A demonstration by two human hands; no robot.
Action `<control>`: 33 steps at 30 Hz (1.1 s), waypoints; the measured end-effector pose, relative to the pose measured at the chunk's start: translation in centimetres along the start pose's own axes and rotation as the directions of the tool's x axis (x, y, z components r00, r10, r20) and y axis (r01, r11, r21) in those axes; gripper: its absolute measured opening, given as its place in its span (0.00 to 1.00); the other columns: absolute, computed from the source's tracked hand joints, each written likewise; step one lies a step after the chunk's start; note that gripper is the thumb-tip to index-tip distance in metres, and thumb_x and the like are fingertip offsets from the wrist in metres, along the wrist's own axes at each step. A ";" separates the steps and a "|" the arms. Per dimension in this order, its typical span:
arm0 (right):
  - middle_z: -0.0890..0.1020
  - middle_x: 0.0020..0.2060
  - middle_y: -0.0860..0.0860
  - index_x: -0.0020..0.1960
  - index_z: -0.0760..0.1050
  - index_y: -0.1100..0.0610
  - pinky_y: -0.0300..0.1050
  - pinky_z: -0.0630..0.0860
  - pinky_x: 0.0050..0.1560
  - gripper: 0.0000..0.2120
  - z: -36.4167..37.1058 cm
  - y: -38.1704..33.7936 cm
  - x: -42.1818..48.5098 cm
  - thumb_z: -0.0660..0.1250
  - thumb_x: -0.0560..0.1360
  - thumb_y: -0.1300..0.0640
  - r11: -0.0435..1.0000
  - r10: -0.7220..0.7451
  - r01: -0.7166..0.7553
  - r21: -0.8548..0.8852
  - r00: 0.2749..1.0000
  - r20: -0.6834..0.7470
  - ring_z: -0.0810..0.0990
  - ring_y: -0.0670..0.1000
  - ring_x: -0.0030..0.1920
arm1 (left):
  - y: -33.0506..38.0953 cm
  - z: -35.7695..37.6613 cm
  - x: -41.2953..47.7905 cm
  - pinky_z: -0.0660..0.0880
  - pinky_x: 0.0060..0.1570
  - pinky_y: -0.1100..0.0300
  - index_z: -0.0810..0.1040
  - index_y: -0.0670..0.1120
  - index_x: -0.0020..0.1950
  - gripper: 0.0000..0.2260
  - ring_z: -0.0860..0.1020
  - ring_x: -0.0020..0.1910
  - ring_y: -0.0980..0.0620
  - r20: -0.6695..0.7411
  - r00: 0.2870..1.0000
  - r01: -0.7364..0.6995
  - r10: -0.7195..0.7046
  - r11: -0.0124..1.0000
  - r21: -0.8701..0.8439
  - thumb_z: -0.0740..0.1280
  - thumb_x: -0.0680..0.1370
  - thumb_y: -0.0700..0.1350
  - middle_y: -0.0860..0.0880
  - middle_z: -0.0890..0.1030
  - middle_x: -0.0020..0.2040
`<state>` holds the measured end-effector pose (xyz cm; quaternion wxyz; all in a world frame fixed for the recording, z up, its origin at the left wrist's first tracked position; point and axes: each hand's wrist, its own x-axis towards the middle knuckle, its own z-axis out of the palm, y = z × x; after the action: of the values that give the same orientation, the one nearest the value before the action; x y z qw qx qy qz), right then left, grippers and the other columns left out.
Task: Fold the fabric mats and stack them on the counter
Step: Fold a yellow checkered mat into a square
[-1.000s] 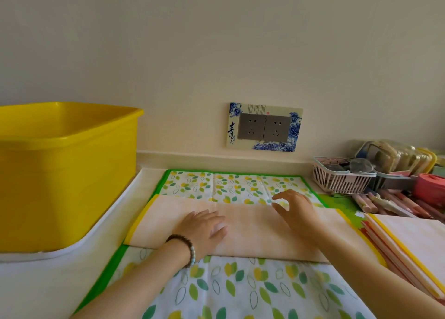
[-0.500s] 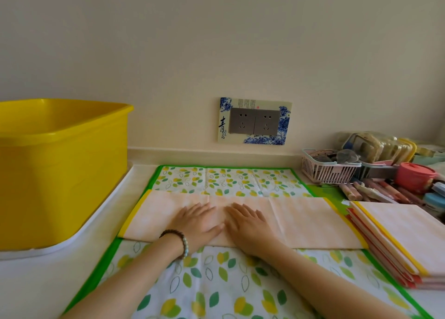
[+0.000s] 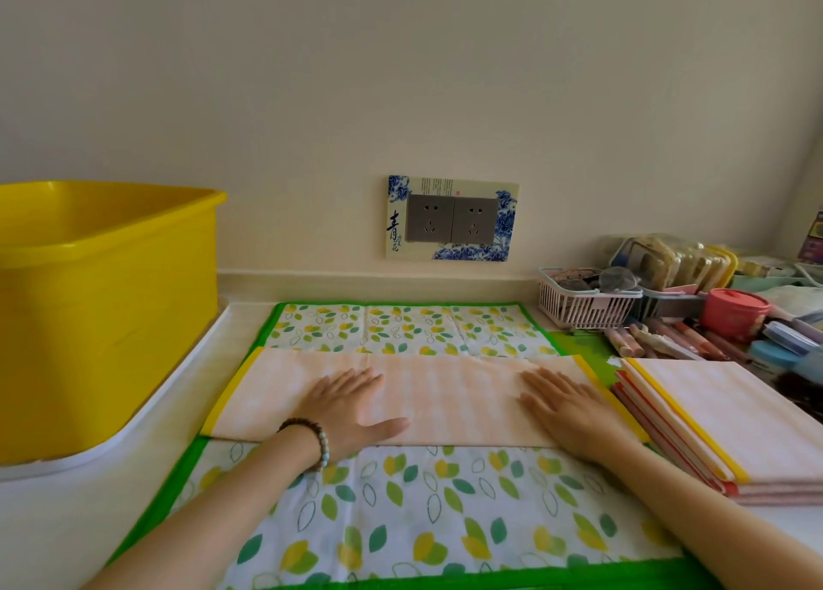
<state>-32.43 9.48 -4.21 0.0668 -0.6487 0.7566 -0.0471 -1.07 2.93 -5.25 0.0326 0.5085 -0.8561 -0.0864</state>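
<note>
A peach mat (image 3: pixel 445 393) with yellow edging lies folded into a long strip across a spread leaf-print mat (image 3: pixel 423 514) with a green border. My left hand (image 3: pixel 352 407), a bead bracelet on its wrist, presses flat on the strip left of its middle. Near the strip's right end my right hand (image 3: pixel 565 407) also lies flat, fingers straight. At the right sits a stack of folded mats (image 3: pixel 730 415), peach with yellow trim on top and red-edged ones below.
A big yellow tub (image 3: pixel 102 313) on a white tray fills the left side. Behind the mats is the wall with a double socket (image 3: pixel 452 219). At the back right stand a white basket (image 3: pixel 583 300), a pink jar (image 3: pixel 735 313) and several pens and packets.
My right hand slid from the strip's middle, next to the left hand, out to its right end, smoothing the fabric. The left hand stayed about where it was.
</note>
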 end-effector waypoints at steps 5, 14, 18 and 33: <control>0.49 0.77 0.45 0.76 0.48 0.43 0.49 0.41 0.75 0.26 -0.5 1.7 -0.1 0.44 0.80 0.39 0.999 0.047 -0.047 -0.008 0.999 0.006 0.45 0.48 0.77 | 0.2 -0.2 -0.2 0.42 0.74 0.51 0.44 0.55 0.77 0.59 0.43 0.76 0.54 0.006 1.000 0.002 -0.002 1.000 0.001 0.34 0.51 0.83 0.56 0.42 0.77; 0.53 0.76 0.47 0.75 0.56 0.45 0.52 0.45 0.76 0.25 0.5 -6.9 -1.1 0.48 0.80 0.40 0.980 -0.154 0.156 0.121 0.988 -0.031 0.48 0.48 0.76 | 0.3 -0.2 -0.2 0.42 0.74 0.50 0.45 0.55 0.77 0.59 0.44 0.76 0.54 0.002 1.000 0.014 -0.014 1.000 -0.004 0.35 0.51 0.83 0.56 0.43 0.77; 0.53 0.76 0.45 0.76 0.54 0.45 0.51 0.43 0.75 0.28 1.6 -11.0 -2.0 0.48 0.79 0.37 0.961 -0.252 0.255 0.110 0.967 -0.035 0.48 0.48 0.76 | 0.2 -0.1 -0.1 0.42 0.74 0.51 0.45 0.55 0.77 0.57 0.44 0.76 0.54 0.009 1.000 0.018 -0.018 1.000 -0.014 0.36 0.53 0.83 0.57 0.43 0.77; 0.50 0.76 0.41 0.75 0.48 0.40 0.52 0.43 0.75 0.37 2.4 -11.1 -1.9 0.42 0.69 0.26 0.970 -0.241 0.241 0.027 0.970 0.007 0.46 0.47 0.76 | -2.7 -0.8 -2.8 0.39 0.72 0.45 0.45 0.66 0.74 0.51 0.40 0.76 0.55 0.064 0.996 0.061 -0.060 0.998 -0.013 0.37 0.52 0.83 0.60 0.42 0.77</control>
<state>-20.93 9.68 -4.71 0.0728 -0.7351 0.6713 -0.0616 2.77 4.00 -4.85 0.0065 0.5311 -0.8401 -0.1100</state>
